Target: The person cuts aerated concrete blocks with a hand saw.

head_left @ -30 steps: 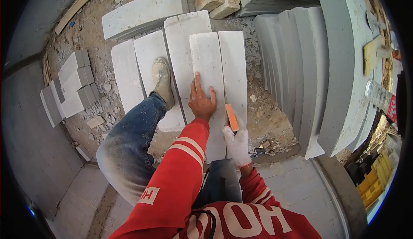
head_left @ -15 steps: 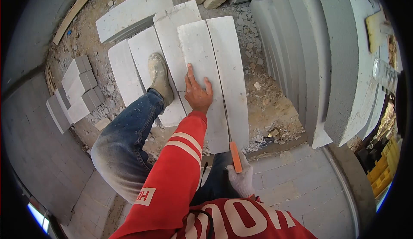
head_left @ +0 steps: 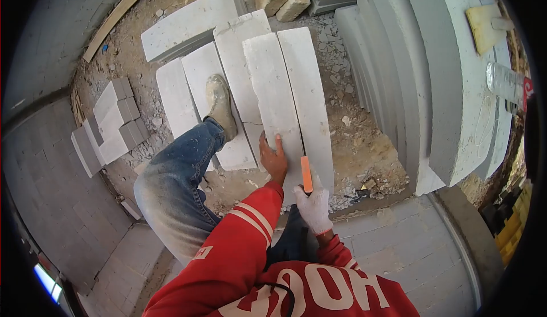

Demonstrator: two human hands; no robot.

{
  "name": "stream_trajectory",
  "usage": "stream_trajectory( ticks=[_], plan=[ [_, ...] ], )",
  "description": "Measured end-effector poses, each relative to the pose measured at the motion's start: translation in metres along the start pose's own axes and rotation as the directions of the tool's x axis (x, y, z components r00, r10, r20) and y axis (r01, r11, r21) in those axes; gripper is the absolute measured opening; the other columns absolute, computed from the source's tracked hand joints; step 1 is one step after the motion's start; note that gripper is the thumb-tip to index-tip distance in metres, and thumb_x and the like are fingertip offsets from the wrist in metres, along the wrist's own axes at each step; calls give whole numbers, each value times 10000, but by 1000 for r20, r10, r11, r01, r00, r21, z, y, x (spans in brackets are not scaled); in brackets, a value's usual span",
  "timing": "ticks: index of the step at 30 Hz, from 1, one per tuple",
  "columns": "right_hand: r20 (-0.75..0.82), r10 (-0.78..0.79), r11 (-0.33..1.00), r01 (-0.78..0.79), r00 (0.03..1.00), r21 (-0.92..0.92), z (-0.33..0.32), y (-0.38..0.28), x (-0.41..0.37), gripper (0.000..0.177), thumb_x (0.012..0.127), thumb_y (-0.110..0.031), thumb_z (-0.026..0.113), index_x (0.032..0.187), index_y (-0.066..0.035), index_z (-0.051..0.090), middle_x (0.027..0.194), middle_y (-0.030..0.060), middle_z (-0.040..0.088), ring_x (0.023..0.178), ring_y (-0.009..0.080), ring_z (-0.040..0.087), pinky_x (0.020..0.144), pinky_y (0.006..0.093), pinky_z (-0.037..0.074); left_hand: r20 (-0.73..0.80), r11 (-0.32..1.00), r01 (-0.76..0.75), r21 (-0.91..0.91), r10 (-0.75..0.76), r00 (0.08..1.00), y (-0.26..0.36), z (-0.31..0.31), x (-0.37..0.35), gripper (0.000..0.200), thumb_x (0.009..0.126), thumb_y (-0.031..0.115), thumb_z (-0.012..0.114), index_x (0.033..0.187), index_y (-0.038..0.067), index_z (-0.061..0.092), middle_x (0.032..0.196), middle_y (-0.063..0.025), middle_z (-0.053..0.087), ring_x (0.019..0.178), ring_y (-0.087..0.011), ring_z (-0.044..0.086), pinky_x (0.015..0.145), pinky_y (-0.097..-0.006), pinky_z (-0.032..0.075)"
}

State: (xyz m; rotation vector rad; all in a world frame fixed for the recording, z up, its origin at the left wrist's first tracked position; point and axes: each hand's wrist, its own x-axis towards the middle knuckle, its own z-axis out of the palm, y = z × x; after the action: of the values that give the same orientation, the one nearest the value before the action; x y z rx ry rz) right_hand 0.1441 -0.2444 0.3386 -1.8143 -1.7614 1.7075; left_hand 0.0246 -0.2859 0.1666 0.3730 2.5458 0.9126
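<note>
My right hand [head_left: 314, 207], in a white knitted glove, is closed around the orange handle of a saw [head_left: 306, 174]. Its thin blade sits in the long narrow cut between a left pale block piece [head_left: 273, 83] and a right block piece [head_left: 310, 89]. Bare and with fingers apart, my left hand [head_left: 273, 160] lies on the near left part of the left piece, beside the saw. My booted foot [head_left: 221, 106] stands on neighbouring pale blocks [head_left: 202, 72] to the left. The blade is mostly hidden in the cut.
Large grey slabs [head_left: 393, 77] stand upright in a row on the right, with a yellow scraper-like piece [head_left: 481, 29] on top. Smaller cut blocks [head_left: 114, 120] lie at the left. Rubble [head_left: 336, 60] covers the ground; a paved strip [head_left: 393, 237] runs in front.
My right hand has pushed the saw forward along the cut, away from my body. My left hand has slid back nearer to me on the block. The view has shifted slightly.
</note>
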Motion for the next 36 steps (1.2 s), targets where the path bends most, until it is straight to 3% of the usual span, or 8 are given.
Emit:
stream_trajectory(
  ticks=[11,13,15,19,22,24,34,36],
  plan=[
    [29,17,1000,-17,999,-26,-15,-1,5,636,892,-155,687,1464,64,515,927,249,676,774,332,658,720,427,538,7,980,198,2,-198,980,30,7,1,559,1037,436,622,1363,-15,570,1304,-263,643,1178,-462,621,997,-519,473],
    [65,49,999,-48,997,-15,-19,-4,7,673,899,-189,724,1482,54,491,1000,284,696,867,398,715,771,454,557,-267,986,-101,131,133,954,37,13,21,532,956,322,706,1378,32,559,1316,-201,598,1257,-429,551,1034,-549,432],
    [94,115,993,-113,989,-24,-21,-1,6,668,899,-178,720,1482,51,487,960,265,707,838,409,726,740,450,563,-168,955,-274,109,290,942,100,4,61,536,874,228,738,1351,41,581,1320,-180,564,1303,-408,489,1065,-554,385],
    [78,120,993,-120,990,-1,-13,-4,1,661,897,-177,735,1471,48,495,933,253,719,795,418,727,702,448,567,481,581,-812,52,698,530,201,46,130,568,893,362,738,1364,88,580,1268,-174,615,1234,-372,596,1053,-520,432],
    [43,80,995,-83,996,55,-5,5,-1,673,894,-182,763,1470,45,500,914,238,725,741,404,722,679,436,574,780,294,-954,53,585,223,220,106,147,583,929,530,640,1331,108,660,1288,-160,673,1223,-350,639,1044,-519,451],
    [98,111,993,-106,989,-53,-10,13,-1,696,877,-158,794,1482,28,506,960,229,743,783,385,742,708,424,589,985,78,-996,37,-170,24,236,128,148,672,916,660,563,1301,137,736,1304,-123,720,1263,-322,646,1077,-523,448],
    [125,130,991,-132,984,10,-64,-19,-44,669,857,-73,792,1472,3,539,1009,223,732,838,389,717,777,392,582,962,-102,-989,105,-241,127,210,157,133,670,820,655,613,1291,206,774,1282,-75,750,1249,-284,668,1194,-451,309],
    [254,248,966,-219,935,-138,-42,-5,1,669,858,-63,781,1478,-3,535,1108,241,726,881,426,712,786,403,578,948,46,-997,67,-314,49,205,160,136,595,783,556,713,1237,181,798,1324,-113,728,1335,-335,605,1199,-617,234]
  ],
)
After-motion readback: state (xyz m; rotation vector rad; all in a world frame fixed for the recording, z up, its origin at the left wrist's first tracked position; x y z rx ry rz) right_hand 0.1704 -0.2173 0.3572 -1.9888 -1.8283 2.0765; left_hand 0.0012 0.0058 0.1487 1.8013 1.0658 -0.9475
